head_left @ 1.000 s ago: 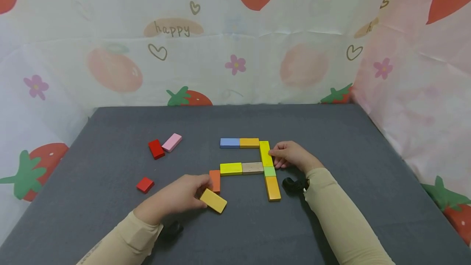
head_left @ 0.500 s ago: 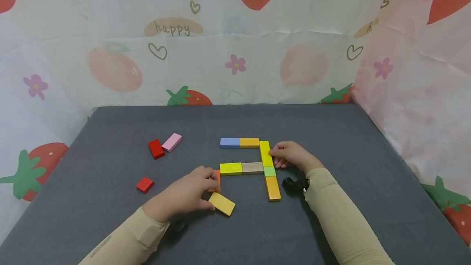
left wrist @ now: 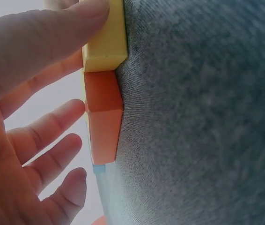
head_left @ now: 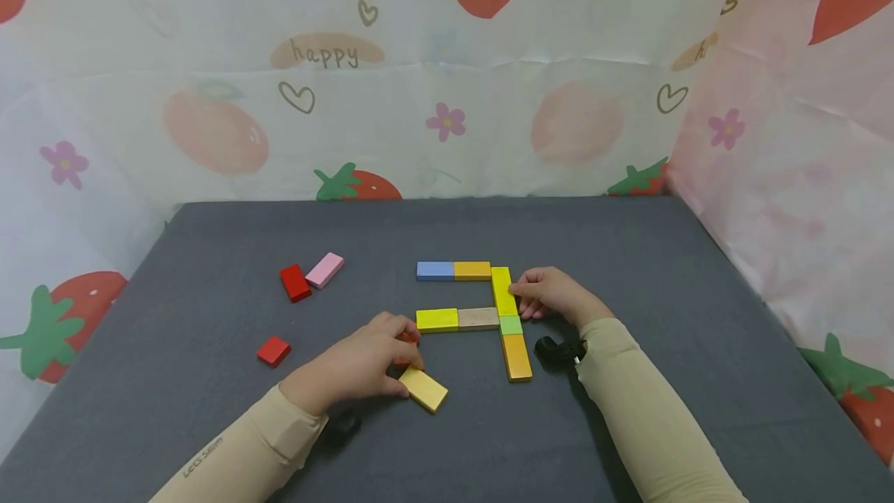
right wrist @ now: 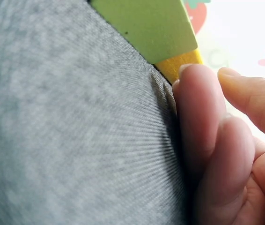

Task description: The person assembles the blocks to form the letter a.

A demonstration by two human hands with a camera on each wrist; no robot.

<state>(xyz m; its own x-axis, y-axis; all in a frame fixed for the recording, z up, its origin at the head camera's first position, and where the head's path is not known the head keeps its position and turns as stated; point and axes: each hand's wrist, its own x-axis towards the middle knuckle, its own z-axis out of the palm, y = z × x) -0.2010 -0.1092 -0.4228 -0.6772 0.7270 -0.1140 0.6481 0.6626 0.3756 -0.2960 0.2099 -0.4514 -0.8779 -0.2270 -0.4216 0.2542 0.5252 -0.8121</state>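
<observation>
Your left hand (head_left: pixel 359 359) has the pale block (head_left: pixel 426 390) in a narrow pinch at its left end, so the block lies just to the right of your thumb, its free end reaching past the fingertips. Its long axis runs slantwise, low against the dark cloth (head_left: pixel 461 456), from far left at your grip to near right. The orange block (left wrist: pixel 105 133) sits just beyond the pinched end, mostly covered by your fingers in the head view; your left wrist view shows it right at the pale block's end, though whether they touch you cannot tell. That hand's other fingers spread loosely beside it. Beyond the orange block is the left yellow block (head_left: pixel 436 321), its long axis running left to right, in line with the tan block (head_left: pixel 478 320) and the green block (head_left: pixel 511 325). The amber block (head_left: pixel 517 358) points toward you, well apart to the right of the pale block. Your right hand (head_left: pixel 559 297) is farther off, beyond and right of the amber block, fingers bent, a fingertip at the right edge of the right yellow block (head_left: pixel 501 289); whether it grips or merely steadies that block, you cannot tell. Your left hand is therefore the nearer one, and the pale block's slant against those straight lines looks like the relation that matters most.
</observation>
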